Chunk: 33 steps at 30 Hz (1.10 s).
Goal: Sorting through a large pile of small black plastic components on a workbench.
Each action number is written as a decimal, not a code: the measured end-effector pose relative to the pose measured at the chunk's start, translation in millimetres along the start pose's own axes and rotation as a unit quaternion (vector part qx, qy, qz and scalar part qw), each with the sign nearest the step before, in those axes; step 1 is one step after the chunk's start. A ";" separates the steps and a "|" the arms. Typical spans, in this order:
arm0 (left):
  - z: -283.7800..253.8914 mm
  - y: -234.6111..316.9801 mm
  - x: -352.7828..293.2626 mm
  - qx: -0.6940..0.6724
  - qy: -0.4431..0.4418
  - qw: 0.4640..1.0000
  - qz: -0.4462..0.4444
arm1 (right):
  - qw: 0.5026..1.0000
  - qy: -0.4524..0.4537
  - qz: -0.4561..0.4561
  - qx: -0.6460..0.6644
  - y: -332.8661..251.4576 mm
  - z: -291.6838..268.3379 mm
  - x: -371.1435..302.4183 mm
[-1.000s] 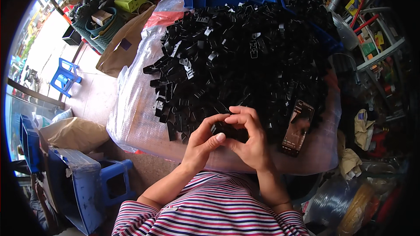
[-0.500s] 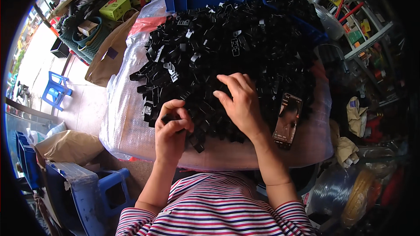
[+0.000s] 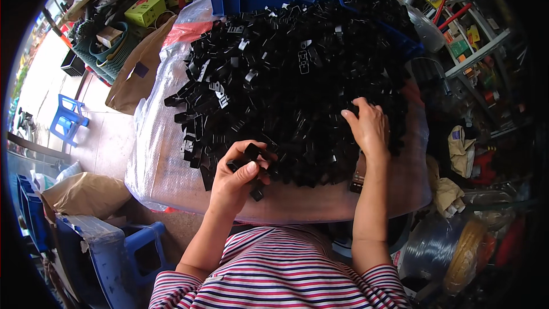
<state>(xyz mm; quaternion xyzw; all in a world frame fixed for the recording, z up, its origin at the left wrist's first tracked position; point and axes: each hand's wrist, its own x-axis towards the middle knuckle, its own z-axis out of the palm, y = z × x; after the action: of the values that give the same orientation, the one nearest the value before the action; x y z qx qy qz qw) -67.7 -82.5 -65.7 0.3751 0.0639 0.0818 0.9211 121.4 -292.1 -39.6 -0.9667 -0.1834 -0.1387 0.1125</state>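
A wide heap of small black plastic parts covers most of the wrapped surface in front of me. At the heap's near edge my left hand is closed around a black plastic part, its thumb pressed on it; whether it holds more than one cannot be made out. My right hand is over the right side of the heap, thumb and fingers apart, with nothing visible between them. Below that hand, a phone lies at the heap's edge, mostly covered by my right hand and forearm.
Blue bins with black parts stand behind the heap. A metal rack is at the right, with a spool of clear tubing lower down. At the left are a blue plastic stool, another blue stool and brown sacks.
My right hand has moved right, from the middle of the heap to above the phone, which it now mostly hides. The left hand has turned slightly and shifted right, still gripping a black part.
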 end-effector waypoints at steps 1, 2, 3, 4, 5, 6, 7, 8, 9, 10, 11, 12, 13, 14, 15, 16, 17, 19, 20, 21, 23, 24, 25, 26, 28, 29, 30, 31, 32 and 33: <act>2.1 -2.4 1.1 -0.004 -0.007 1.000 0.009 | 0.999 -0.010 -0.028 0.022 -1.8 4.9 1.6; 3.3 -2.5 0.6 -0.011 -0.009 1.000 0.002 | 0.999 -0.021 -0.007 0.044 -0.9 5.4 2.8; 3.3 -2.2 0.0 -0.017 -0.007 1.000 -0.001 | 0.999 -0.022 -0.013 0.048 -6.7 3.5 3.9; 2.5 -1.9 -0.3 -0.016 -0.003 1.000 0.002 | 0.975 -0.063 0.020 0.212 -15.5 -0.7 1.7; 1.5 -2.2 0.2 -0.017 -0.006 1.000 0.005 | 0.922 -0.104 0.053 0.370 -24.8 -5.3 -1.3; 0.6 -3.0 0.9 -0.019 -0.012 1.000 0.005 | 0.902 -0.091 0.015 0.421 -35.5 -10.1 -6.9; -0.1 -3.8 0.7 -0.017 -0.007 1.000 0.006 | 0.880 -0.106 -0.023 0.462 -44.9 -14.8 -13.6; -0.3 -4.9 0.9 0.000 0.001 1.000 0.006 | 0.842 -0.116 -0.031 0.526 -54.6 -14.5 -21.5; 0.5 -4.9 1.1 0.015 0.008 1.000 0.006 | 0.800 -0.125 -0.040 0.585 -63.8 -16.0 -29.4; 0.5 -4.2 1.2 0.009 0.009 1.000 -0.007 | 0.811 -0.131 -0.057 0.568 -71.6 -21.7 -36.6; 1.9 -4.5 1.1 0.012 0.011 1.000 -0.010 | 0.820 -0.138 -0.074 0.550 -79.1 -26.0 -44.1; 4.3 -5.9 1.0 0.005 0.010 1.000 -0.013 | 0.807 -0.120 -0.104 0.569 -85.9 -26.0 -51.7; 5.6 -7.2 0.6 -0.003 0.010 1.000 -0.016 | 0.805 -0.115 -0.157 0.561 -89.5 -26.7 -56.0; 3.0 -8.3 1.0 -0.004 0.010 1.000 -0.016 | 0.819 -0.100 -0.189 0.532 -94.2 -29.6 -59.5; -0.9 -9.2 1.2 0.035 0.024 0.999 -0.001 | 0.832 -0.085 -0.219 0.502 -97.8 -34.5 -61.5; -2.9 -9.8 1.3 0.074 0.038 0.996 0.014 | 0.850 -0.083 -0.246 0.458 -99.6 -40.8 -61.0; -2.5 -10.7 0.5 0.073 0.039 0.997 0.013 | 0.850 -0.085 -0.246 0.458 -99.1 -37.0 -62.4; 3.3 -7.5 -1.0 0.095 0.031 0.995 0.025 | 0.847 -0.059 -0.211 0.485 -98.4 -25.8 -66.8; 0.8 -10.5 -1.2 0.119 0.031 0.992 0.022 | 0.857 -0.042 -0.204 0.471 -98.6 -25.3 -69.3; 3.0 -9.3 -1.2 0.118 0.029 0.992 0.016 | 0.816 -0.093 -0.104 0.561 -103.4 -24.3 -74.6; 5.8 -6.5 -1.1 0.175 0.040 0.983 0.027 | 0.815 -0.113 -0.094 0.561 -102.0 -25.4 -73.0; 7.3 -6.1 -2.3 0.178 0.048 0.983 0.027 | 0.813 -0.115 -0.095 0.562 -98.5 -26.0 -71.7; 6.5 -5.6 -3.1 0.178 0.050 0.982 0.028 | 0.816 -0.145 -0.117 0.547 -94.1 -26.6 -69.9; 5.4 -5.2 -3.7 0.212 0.043 0.975 0.040 | 0.818 -0.174 -0.137 0.530 -92.1 -26.6 -69.0; 6.3 -5.3 -3.3 0.215 0.032 0.974 0.059 | 0.807 -0.171 -0.108 0.554 -90.9 -24.1 -74.5; 6.7 -4.0 -3.9 0.215 0.033 0.974 0.059 | 0.796 -0.166 -0.078 0.577 -90.4 -23.5 -78.0; 7.1 -2.4 -4.0 0.204 0.032 0.977 0.049 | 0.789 -0.134 -0.052 0.598 -91.7 -24.5 -80.2; 7.1 -1.3 -4.1 0.192 0.031 0.980 0.039 | 0.788 -0.135 -0.053 0.598 -92.4 -25.5 -80.0; 4.5 -2.8 -3.4 0.200 0.033 0.979 0.036 | 0.825 -0.086 -0.102 0.548 -93.0 -26.8 -79.8; 4.0 -3.3 -3.1 0.201 0.032 0.979 0.036 | 0.856 -0.037 -0.149 0.493 -93.7 -28.5 -79.9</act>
<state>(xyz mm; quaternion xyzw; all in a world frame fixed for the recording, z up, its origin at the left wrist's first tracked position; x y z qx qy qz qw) -69.7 -88.2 -65.0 0.5514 0.0951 0.1121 0.8212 7.3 -240.5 -21.9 -0.7501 -0.3734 -0.0093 0.5458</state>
